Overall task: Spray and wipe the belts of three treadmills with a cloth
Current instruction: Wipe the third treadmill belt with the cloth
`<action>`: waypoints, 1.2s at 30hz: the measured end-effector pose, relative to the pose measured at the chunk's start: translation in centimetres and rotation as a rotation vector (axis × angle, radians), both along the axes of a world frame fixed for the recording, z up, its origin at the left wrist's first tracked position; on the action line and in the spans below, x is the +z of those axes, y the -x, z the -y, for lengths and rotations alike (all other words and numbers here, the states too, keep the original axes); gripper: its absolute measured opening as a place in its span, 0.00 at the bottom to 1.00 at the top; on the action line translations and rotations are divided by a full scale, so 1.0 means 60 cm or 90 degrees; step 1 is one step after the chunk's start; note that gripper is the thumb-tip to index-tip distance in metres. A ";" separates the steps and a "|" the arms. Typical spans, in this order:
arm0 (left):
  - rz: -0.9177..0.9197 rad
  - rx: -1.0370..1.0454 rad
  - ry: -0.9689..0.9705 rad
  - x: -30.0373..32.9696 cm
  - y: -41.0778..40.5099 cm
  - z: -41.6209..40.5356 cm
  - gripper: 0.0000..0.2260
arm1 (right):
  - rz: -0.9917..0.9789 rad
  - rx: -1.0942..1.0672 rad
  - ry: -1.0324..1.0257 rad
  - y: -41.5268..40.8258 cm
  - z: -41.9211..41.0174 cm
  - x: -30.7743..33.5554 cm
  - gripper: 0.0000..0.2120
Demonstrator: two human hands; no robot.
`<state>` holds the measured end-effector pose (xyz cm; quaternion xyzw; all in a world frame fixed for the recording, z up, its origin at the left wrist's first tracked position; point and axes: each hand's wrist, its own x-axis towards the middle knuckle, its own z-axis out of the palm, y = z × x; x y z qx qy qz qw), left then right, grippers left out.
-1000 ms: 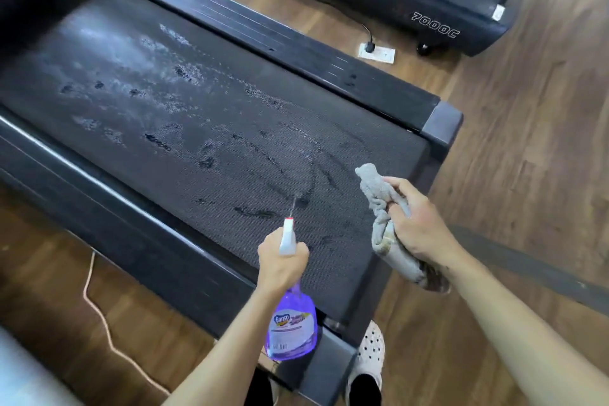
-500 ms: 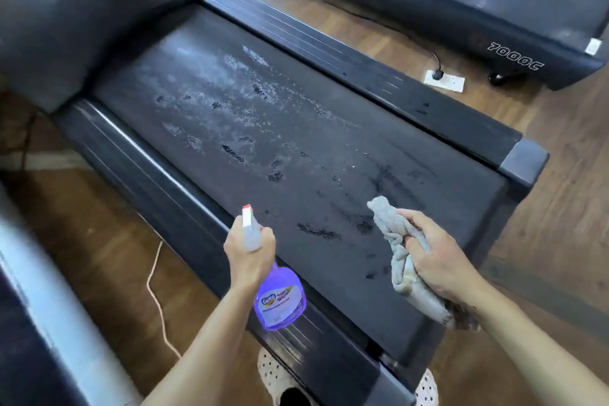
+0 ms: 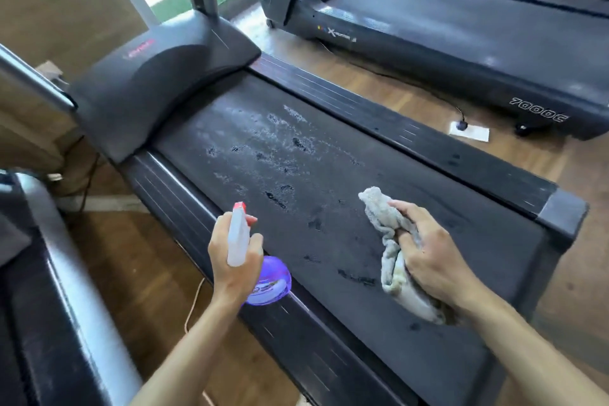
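Currently left hand (image 3: pixel 232 260) grips the spray bottle (image 3: pixel 260 277) by its neck, white trigger head with red nozzle aimed toward 12 o'clock, purple body over the near side rail (image 3: pixel 184 208). Right hand (image 3: pixel 431 260) clenches a bunched grey cloth (image 3: pixel 387 241) just above the belt (image 3: pixel 329 194), at 3 o'clock from the bottle; can't tell if cloth touches. Belt is wet: droplets and dark patches spread toward 11 o'clock, up to the motor cover (image 3: pixel 158 76). Second treadmill (image 3: pixel 461 53) sits at 1 o'clock across the wood floor (image 3: pixel 369 82), a plugged socket (image 3: pixel 469 132) between them.
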<state>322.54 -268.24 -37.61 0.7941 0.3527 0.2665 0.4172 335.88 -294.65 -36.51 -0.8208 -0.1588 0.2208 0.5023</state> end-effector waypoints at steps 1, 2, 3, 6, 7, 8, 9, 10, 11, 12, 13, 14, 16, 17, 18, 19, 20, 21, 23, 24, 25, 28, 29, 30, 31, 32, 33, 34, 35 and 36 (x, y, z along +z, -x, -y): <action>0.003 -0.001 -0.008 0.009 -0.003 -0.006 0.09 | 0.013 0.011 -0.008 -0.003 -0.009 0.005 0.26; -0.004 0.003 -0.009 0.017 0.002 -0.009 0.09 | 0.014 0.023 -0.010 0.002 -0.018 0.010 0.26; -0.009 0.012 -0.005 0.026 0.006 -0.011 0.09 | 0.017 0.033 -0.005 0.005 -0.024 0.013 0.26; -0.007 0.038 -0.008 0.060 0.023 -0.019 0.10 | 0.028 0.040 0.008 0.024 -0.041 0.042 0.28; 0.001 0.045 -0.003 0.070 0.030 -0.024 0.08 | 0.036 0.045 0.008 0.028 -0.048 0.053 0.27; 0.010 0.051 0.004 0.076 0.036 -0.031 0.07 | 0.045 0.049 0.009 0.030 -0.057 0.061 0.27; 0.017 0.053 0.006 0.077 0.039 -0.041 0.06 | 0.055 0.054 0.003 0.029 -0.069 0.066 0.26; 0.020 0.053 0.010 0.074 0.042 -0.052 0.04 | 0.061 0.063 -0.003 0.026 -0.081 0.070 0.25; 0.019 0.051 0.015 0.065 0.047 -0.067 0.03 | 0.066 0.074 -0.012 0.025 -0.097 0.067 0.25; 0.024 0.051 0.021 0.058 0.048 -0.078 0.02 | 0.070 0.080 -0.020 0.025 -0.110 0.068 0.25; 0.028 0.055 0.025 0.049 0.050 -0.091 0.01 | 0.075 0.084 -0.027 0.025 -0.125 0.063 0.25; 0.036 0.062 0.022 0.041 0.049 -0.105 0.01 | 0.080 0.080 -0.035 0.026 -0.143 0.055 0.25; 0.051 0.072 0.005 0.018 0.045 -0.139 0.06 | 0.097 0.075 -0.039 0.029 -0.181 0.036 0.25; 0.054 0.077 0.007 0.006 0.045 -0.157 0.08 | 0.104 0.076 -0.038 0.033 -0.200 0.027 0.25; 0.056 0.078 0.017 -0.008 0.039 -0.181 0.08 | 0.112 0.075 -0.035 0.035 -0.225 0.014 0.25; 0.054 0.074 0.034 -0.024 0.035 -0.205 0.06 | 0.115 0.072 -0.035 0.038 -0.248 0.000 0.26; 0.044 0.067 0.040 -0.038 0.032 -0.228 0.04 | 0.115 0.069 -0.033 0.040 -0.273 -0.014 0.27; 0.032 0.060 0.032 -0.052 0.030 -0.255 0.03 | 0.108 0.064 -0.033 0.042 -0.303 -0.032 0.27; 0.026 0.040 0.003 -0.065 0.030 -0.292 0.03 | 0.103 0.056 -0.025 0.049 -0.346 -0.055 0.27; 0.021 0.028 -0.002 -0.069 0.028 -0.315 0.03 | 0.106 0.051 -0.017 0.050 -0.367 -0.066 0.27; 0.012 0.014 -0.009 -0.074 0.027 -0.337 0.02 | 0.107 0.044 -0.009 0.053 -0.386 -0.075 0.27; -0.014 -0.016 -0.031 -0.080 0.014 -0.391 0.03 | 0.102 0.029 -0.010 0.053 -0.432 -0.096 0.27; -0.019 -0.015 -0.028 -0.080 0.010 -0.404 0.03 | 0.102 0.032 -0.002 0.050 -0.445 -0.100 0.27; -0.019 -0.012 -0.025 -0.078 0.003 -0.417 0.03 | 0.104 0.033 0.007 0.043 -0.456 -0.102 0.27; -0.016 -0.012 -0.024 -0.077 -0.005 -0.428 0.03 | 0.111 0.034 0.014 0.035 -0.467 -0.104 0.27; -0.015 -0.013 -0.024 -0.080 -0.010 -0.445 0.03 | 0.117 0.038 0.020 0.027 -0.479 -0.105 0.26; -0.015 -0.009 -0.019 -0.086 -0.015 -0.464 0.03 | 0.125 0.045 0.027 0.018 -0.492 -0.105 0.26; -0.022 0.001 -0.012 -0.096 -0.021 -0.486 0.03 | 0.130 0.049 0.037 0.008 -0.506 -0.105 0.27; -0.026 0.013 -0.006 -0.102 -0.029 -0.507 0.04 | 0.134 0.053 0.047 -0.005 -0.522 -0.106 0.27; -0.024 0.025 0.003 -0.105 -0.036 -0.529 0.03 | 0.136 0.058 0.053 -0.014 -0.537 -0.110 0.28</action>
